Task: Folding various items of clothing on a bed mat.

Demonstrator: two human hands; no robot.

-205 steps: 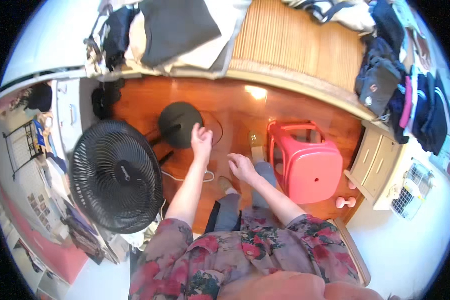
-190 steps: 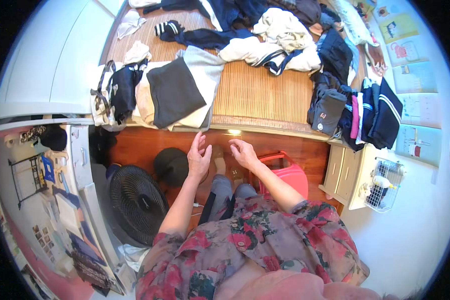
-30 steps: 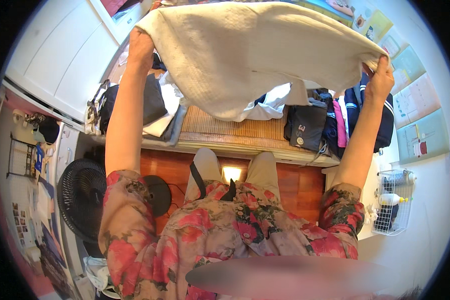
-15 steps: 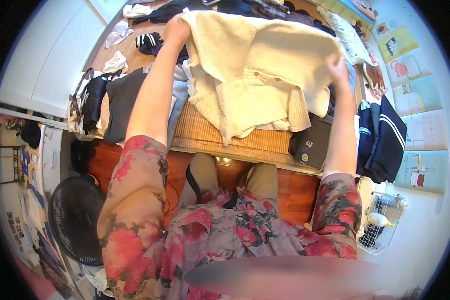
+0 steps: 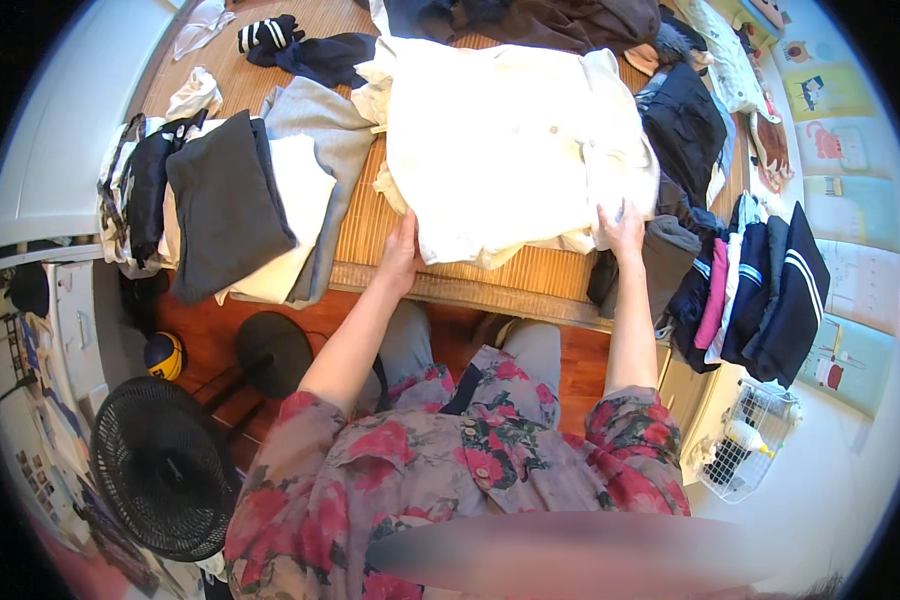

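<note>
A cream buttoned cardigan (image 5: 500, 150) lies spread in a rough rectangle on a bamboo mat (image 5: 365, 230), its surface bright with light. My left hand (image 5: 403, 252) is closed on its near left corner. At the near right side, my right hand (image 5: 623, 230) pinches the cloth beside what looks like a sleeve or folded edge. Some cream fabric shows from under the cardigan along its left and near edges. Two small buttons show on its right half.
Folded dark grey clothes (image 5: 232, 195) and other garments line the left. Dark folded clothes (image 5: 790, 290) with white stripes stand at the right edge, and more dark garments (image 5: 580, 22) lie behind. A black fan (image 5: 160, 470) and a ball (image 5: 164, 356) are on the floor at left.
The cardigan has come down from being held up and now lies flatter on the mat. Both hands have moved from its far upper corners to its near edge.
</note>
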